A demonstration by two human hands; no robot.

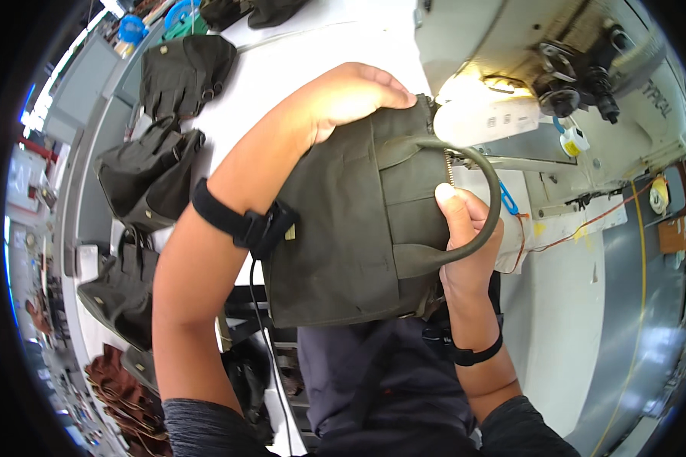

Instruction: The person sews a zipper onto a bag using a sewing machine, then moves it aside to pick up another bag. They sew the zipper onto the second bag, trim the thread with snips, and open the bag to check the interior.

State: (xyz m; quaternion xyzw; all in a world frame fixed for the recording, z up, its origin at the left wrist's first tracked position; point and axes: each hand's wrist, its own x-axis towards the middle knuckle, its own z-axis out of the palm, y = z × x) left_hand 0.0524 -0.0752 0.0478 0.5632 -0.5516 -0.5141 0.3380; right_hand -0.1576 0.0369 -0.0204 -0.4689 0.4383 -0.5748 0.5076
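Observation:
An olive-green bag (pixel 324 251) with a looped handle (pixel 490 198) and a metal zip (pixel 450 171) lies tilted across the middle of the view. My left hand (pixel 362 99) curls over its upper edge near the zip's end, fingertips partly hidden. My right hand (pixel 469 236) grips the bag's right side inside the handle loop, thumb beside the zip. Each wrist or forearm has a black strap with a device on it.
A sewing machine (pixel 625 91) with a lit bed stands at the upper right, a blue tool (pixel 509 196) beside it. Several olive bags (pixel 141 179) lie along the white table (pixel 312 42) at left, with brown leather pieces (pixel 118 388) below them.

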